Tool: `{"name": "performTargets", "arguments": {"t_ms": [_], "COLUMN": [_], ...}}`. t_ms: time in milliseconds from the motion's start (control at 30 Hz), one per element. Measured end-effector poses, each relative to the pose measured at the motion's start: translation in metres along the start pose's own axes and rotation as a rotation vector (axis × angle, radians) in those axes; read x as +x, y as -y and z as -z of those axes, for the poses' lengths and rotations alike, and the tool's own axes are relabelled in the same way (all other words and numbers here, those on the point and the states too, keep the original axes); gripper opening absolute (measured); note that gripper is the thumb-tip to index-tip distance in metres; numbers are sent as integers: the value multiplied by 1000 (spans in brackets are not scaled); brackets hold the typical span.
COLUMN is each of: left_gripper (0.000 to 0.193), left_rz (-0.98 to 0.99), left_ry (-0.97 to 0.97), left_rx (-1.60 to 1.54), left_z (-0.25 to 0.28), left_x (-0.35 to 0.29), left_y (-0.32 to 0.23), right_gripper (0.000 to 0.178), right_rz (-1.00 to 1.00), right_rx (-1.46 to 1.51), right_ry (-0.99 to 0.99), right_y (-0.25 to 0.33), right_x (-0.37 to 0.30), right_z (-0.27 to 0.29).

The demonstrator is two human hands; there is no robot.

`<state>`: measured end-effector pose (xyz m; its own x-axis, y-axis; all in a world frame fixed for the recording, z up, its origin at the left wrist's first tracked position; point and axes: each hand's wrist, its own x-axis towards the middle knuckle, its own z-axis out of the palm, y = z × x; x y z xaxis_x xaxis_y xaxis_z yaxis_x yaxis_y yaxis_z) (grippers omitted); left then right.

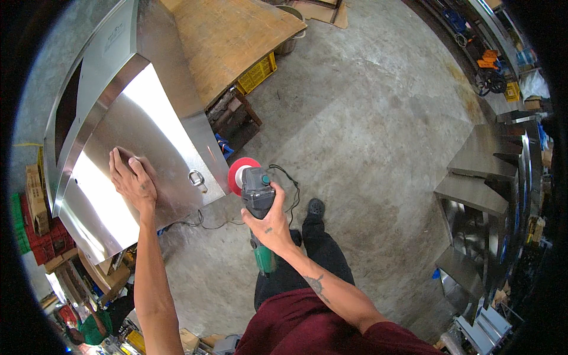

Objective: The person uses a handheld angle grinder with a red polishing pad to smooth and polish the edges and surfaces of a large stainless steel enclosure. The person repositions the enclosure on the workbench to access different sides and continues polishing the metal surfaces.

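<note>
A large shiny sheet-metal hood (118, 136) fills the left side, with a small metal ring handle (197, 178) on its near panel. My left hand (134, 179) lies flat on that panel, fingers stretched out, holding nothing. Beside the panel's right edge, my right hand (273, 220) grips an angle grinder (258, 192) with a dark grey head and a green body. A red disc (243, 168) sits on the grinder, close to the panel's corner and apparently apart from it. Whether the disc is spinning, I cannot tell.
Behind the hood stands a wooden tabletop (234, 35) with a yellow crate (257, 74) under it. A black cord (222, 226) trails near my feet. Bent metal panels (479, 171) are stacked at the right. Far lower left, a person in green (94, 328) appears among clutter.
</note>
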<state>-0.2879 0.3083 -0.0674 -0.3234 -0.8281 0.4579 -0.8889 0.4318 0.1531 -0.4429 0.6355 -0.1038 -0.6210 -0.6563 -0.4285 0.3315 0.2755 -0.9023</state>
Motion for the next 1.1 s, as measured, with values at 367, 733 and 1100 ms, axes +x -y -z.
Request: {"name": "performTargets", "arguments": {"t_ms": [367,733,1100], "left_gripper": [66,66,65], "left_rz": [-13,-2,0], "left_ry": [-12,2,-7], "left_rx": [0,-3,5], "left_z": [-4,-2,-5], "left_x": [-2,0,-2], "left_y": [3,1,4], "right_gripper": [97,95,96], "right_rz": [49,52,14], "right_rx": [4,-32,26], "right_ry": [7,-70,-65], "right_y": [20,-33,1], "right_x": [-13,10,-6], "right_z": [-3,-11,-14]}}
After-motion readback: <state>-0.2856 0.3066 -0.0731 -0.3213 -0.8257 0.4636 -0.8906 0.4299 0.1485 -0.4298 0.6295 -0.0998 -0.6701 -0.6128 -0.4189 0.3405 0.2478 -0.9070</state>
